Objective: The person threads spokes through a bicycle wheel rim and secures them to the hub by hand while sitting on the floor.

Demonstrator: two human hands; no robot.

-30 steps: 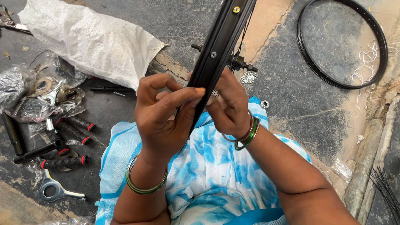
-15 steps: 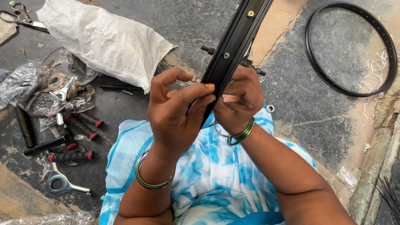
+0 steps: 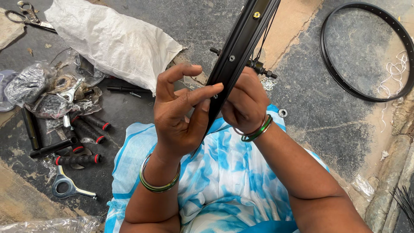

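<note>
A black bicycle wheel rim (image 3: 241, 41) stands edge-on in front of me, running from my lap up to the top of the view, with thin spokes and a hub axle (image 3: 258, 67) behind it. My left hand (image 3: 181, 114) steadies the rim's left side with thumb and fingertips on its inner face. My right hand (image 3: 246, 103) is curled around the rim's right side near the spokes; what its fingers pinch is hidden. Both wrists wear green and metal bangles, above blue-and-white cloth (image 3: 220, 185) on my lap.
A second bare black rim (image 3: 366, 92) lies on the stone floor at the upper right. A white woven sack (image 3: 112, 41), scissors (image 3: 26, 13), plastic bags of parts (image 3: 30, 84), black handlebar grips (image 3: 79, 159) and a metal spanner (image 3: 69, 187) lie at the left. Loose spokes (image 3: 405, 200) lie at the lower right.
The view has shifted slightly, so the hands and rim sit a little to the right. My left fingers have opened somewhat along the rim, index raised. The rim stays held.
</note>
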